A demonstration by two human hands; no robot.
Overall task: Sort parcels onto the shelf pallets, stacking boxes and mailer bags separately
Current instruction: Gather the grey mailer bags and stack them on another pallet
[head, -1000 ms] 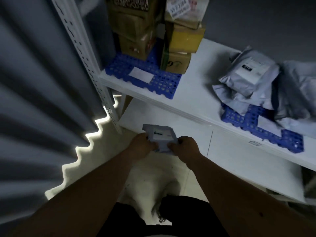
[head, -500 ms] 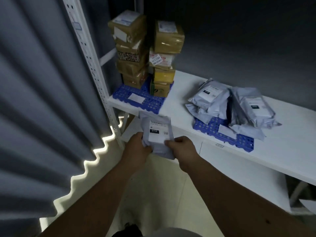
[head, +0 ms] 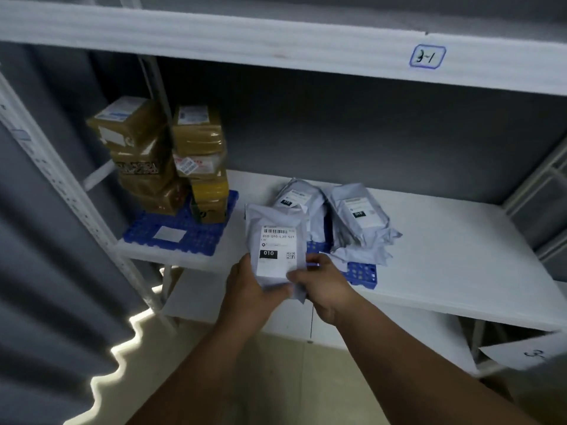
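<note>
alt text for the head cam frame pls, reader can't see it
Both hands, left hand and right hand, hold a grey mailer bag before a white shelf. Behind it, mailer bags lie on one blue pallet; brown boxes stack on another.

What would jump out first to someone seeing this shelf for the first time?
Probably the grey mailer bag held up in the middle by both hands, left hand and right hand gripping its lower end, its white label reading 010. Behind it on the shelf, brown boxes tower on a blue pallet at left, while more grey bags lie heaped on another at right.
</note>
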